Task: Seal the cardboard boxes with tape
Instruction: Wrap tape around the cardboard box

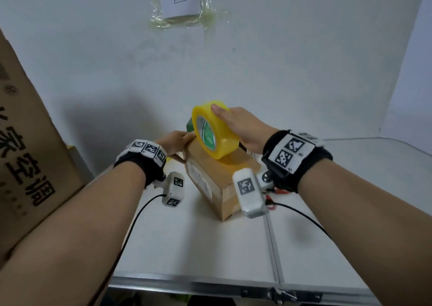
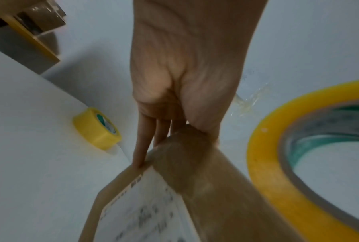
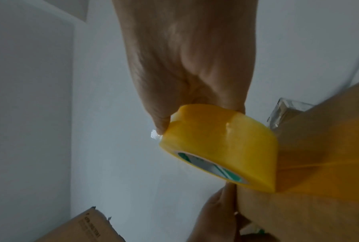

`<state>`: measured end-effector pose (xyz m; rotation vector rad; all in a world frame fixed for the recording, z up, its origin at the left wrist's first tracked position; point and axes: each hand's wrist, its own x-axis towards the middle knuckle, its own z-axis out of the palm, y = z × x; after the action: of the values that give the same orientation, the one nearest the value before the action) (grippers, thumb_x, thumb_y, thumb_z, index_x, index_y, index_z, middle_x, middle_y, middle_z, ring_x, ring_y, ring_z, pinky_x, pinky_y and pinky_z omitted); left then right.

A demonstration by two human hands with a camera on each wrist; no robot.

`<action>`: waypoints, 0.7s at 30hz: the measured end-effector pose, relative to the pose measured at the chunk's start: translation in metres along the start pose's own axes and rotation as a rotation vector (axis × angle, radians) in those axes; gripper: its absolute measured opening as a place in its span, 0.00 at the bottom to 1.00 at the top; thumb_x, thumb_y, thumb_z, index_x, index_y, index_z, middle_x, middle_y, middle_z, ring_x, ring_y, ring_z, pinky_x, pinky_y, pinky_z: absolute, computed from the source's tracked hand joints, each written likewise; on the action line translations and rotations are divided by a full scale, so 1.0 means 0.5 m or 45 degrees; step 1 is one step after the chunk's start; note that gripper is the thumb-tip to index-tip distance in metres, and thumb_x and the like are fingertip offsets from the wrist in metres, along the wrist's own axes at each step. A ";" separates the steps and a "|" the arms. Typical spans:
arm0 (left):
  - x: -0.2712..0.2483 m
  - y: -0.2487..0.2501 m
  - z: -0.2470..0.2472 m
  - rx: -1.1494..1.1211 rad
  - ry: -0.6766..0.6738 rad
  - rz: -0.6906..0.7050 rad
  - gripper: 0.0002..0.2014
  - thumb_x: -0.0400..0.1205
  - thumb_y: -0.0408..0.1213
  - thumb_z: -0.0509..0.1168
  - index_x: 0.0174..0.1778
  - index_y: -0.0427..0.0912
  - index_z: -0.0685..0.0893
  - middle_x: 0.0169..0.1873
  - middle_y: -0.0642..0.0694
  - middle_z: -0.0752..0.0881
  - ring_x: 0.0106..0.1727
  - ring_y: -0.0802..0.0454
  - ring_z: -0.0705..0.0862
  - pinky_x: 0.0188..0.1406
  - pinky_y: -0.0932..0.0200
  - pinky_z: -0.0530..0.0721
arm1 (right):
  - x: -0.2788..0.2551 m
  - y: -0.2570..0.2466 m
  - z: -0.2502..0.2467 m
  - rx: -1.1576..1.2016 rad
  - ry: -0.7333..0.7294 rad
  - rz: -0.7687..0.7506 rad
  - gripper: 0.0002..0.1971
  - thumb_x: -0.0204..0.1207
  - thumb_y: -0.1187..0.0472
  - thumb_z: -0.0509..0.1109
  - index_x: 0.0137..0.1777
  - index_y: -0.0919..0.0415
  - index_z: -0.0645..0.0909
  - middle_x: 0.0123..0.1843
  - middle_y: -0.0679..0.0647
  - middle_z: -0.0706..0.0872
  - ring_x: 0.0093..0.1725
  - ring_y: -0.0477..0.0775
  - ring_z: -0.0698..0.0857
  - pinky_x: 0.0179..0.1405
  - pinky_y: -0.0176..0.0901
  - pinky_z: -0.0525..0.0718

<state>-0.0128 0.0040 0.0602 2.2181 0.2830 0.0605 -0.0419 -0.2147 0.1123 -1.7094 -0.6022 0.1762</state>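
Observation:
A small cardboard box (image 1: 218, 181) with a white label on its side lies on the white table (image 1: 210, 247). My right hand (image 1: 224, 116) grips a large yellow tape roll (image 1: 215, 130) standing on edge on the box top, and a yellow strip runs from the roll along the top (image 3: 319, 172). My left hand (image 1: 184, 139) pinches the box's far left corner (image 2: 186, 139), thumb on top and fingers (image 2: 141, 147) down the side. The right wrist view shows the roll (image 3: 219, 147) between the thumb and fingers of my right hand (image 3: 195, 114).
A big printed carton (image 1: 28, 153) leans at the left edge. A second yellow tape roll (image 2: 96, 129) sits on the table left of the box. The white wall (image 1: 257, 72) stands close behind. A metal seam (image 1: 272, 247) runs across the table.

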 end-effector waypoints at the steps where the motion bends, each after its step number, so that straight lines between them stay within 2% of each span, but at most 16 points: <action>1: 0.004 -0.007 0.010 0.054 0.074 0.038 0.17 0.88 0.48 0.56 0.69 0.46 0.81 0.64 0.42 0.81 0.65 0.40 0.80 0.50 0.43 0.90 | 0.013 0.000 0.002 0.006 0.006 0.032 0.31 0.82 0.40 0.63 0.69 0.68 0.78 0.61 0.63 0.86 0.59 0.63 0.87 0.65 0.61 0.84; 4: 0.002 -0.022 0.022 0.545 0.266 0.268 0.18 0.88 0.42 0.57 0.74 0.45 0.77 0.71 0.41 0.79 0.71 0.40 0.77 0.69 0.50 0.76 | 0.055 0.015 -0.005 -0.037 0.042 0.128 0.39 0.79 0.34 0.63 0.73 0.70 0.74 0.65 0.66 0.84 0.63 0.67 0.85 0.67 0.62 0.82; 6: -0.023 -0.018 0.025 0.798 0.291 0.407 0.18 0.88 0.39 0.59 0.74 0.42 0.77 0.72 0.42 0.78 0.71 0.41 0.77 0.69 0.52 0.72 | 0.099 0.052 -0.020 -0.079 0.073 0.161 0.43 0.76 0.30 0.61 0.74 0.69 0.74 0.69 0.68 0.82 0.68 0.70 0.82 0.70 0.65 0.79; 8: -0.057 -0.006 0.032 0.866 0.280 0.475 0.15 0.88 0.40 0.58 0.67 0.42 0.83 0.66 0.42 0.84 0.65 0.41 0.81 0.65 0.52 0.77 | 0.124 0.074 -0.029 -0.069 0.086 0.186 0.43 0.76 0.30 0.60 0.75 0.69 0.74 0.71 0.69 0.80 0.69 0.70 0.81 0.71 0.66 0.78; 9: -0.076 0.002 0.037 0.876 0.256 0.487 0.16 0.88 0.43 0.58 0.64 0.43 0.85 0.62 0.42 0.86 0.61 0.41 0.83 0.63 0.51 0.80 | 0.120 0.067 -0.027 -0.052 0.088 0.195 0.43 0.76 0.31 0.60 0.75 0.71 0.73 0.71 0.69 0.80 0.69 0.70 0.81 0.71 0.66 0.78; 11: -0.118 0.026 0.054 0.918 0.128 0.490 0.22 0.87 0.54 0.56 0.57 0.41 0.87 0.53 0.41 0.89 0.53 0.42 0.85 0.56 0.49 0.82 | 0.107 0.049 -0.019 -0.005 0.099 0.200 0.39 0.81 0.36 0.61 0.73 0.75 0.72 0.68 0.70 0.82 0.65 0.69 0.84 0.69 0.64 0.80; 13: -0.153 0.047 0.079 1.010 -0.059 0.475 0.27 0.84 0.60 0.55 0.56 0.39 0.84 0.48 0.43 0.87 0.48 0.45 0.84 0.49 0.53 0.80 | 0.095 0.033 -0.013 0.035 0.067 0.203 0.35 0.84 0.40 0.60 0.71 0.75 0.73 0.67 0.70 0.83 0.63 0.68 0.85 0.68 0.63 0.81; 15: -0.172 0.054 0.102 1.113 -0.147 0.479 0.30 0.80 0.64 0.57 0.59 0.38 0.81 0.49 0.44 0.85 0.46 0.47 0.82 0.47 0.58 0.78 | 0.071 0.023 -0.010 0.110 0.094 0.219 0.31 0.85 0.44 0.60 0.72 0.74 0.73 0.68 0.72 0.82 0.64 0.70 0.84 0.70 0.63 0.80; 16: -0.174 0.052 0.111 1.156 -0.148 0.492 0.35 0.77 0.67 0.56 0.61 0.37 0.79 0.53 0.43 0.85 0.48 0.46 0.82 0.49 0.57 0.79 | 0.062 0.022 -0.011 0.155 0.105 0.223 0.28 0.87 0.47 0.60 0.73 0.72 0.73 0.70 0.74 0.80 0.66 0.71 0.83 0.71 0.62 0.79; 18: -0.174 0.046 0.122 1.225 -0.132 0.523 0.51 0.65 0.78 0.45 0.64 0.35 0.76 0.60 0.40 0.82 0.53 0.43 0.83 0.55 0.49 0.83 | 0.045 0.028 -0.014 0.237 0.108 0.247 0.20 0.87 0.51 0.60 0.67 0.67 0.77 0.70 0.74 0.79 0.68 0.71 0.81 0.70 0.61 0.79; 19: -0.172 0.044 0.124 1.251 -0.122 0.534 0.56 0.59 0.81 0.40 0.65 0.36 0.76 0.61 0.40 0.81 0.54 0.42 0.84 0.56 0.46 0.84 | 0.039 0.030 -0.013 0.292 0.093 0.262 0.18 0.87 0.51 0.61 0.64 0.65 0.78 0.69 0.72 0.81 0.66 0.69 0.83 0.68 0.60 0.81; 21: -0.166 0.044 0.126 1.276 -0.112 0.532 0.59 0.55 0.81 0.37 0.64 0.37 0.77 0.61 0.41 0.81 0.55 0.42 0.83 0.56 0.44 0.84 | 0.046 0.043 -0.014 0.310 0.116 0.261 0.23 0.84 0.47 0.64 0.66 0.67 0.78 0.64 0.66 0.85 0.61 0.63 0.86 0.68 0.59 0.82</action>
<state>-0.0806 -0.0765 0.0434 3.2319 -0.2815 0.0527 -0.0131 -0.2120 0.0984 -1.5312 -0.3231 0.3027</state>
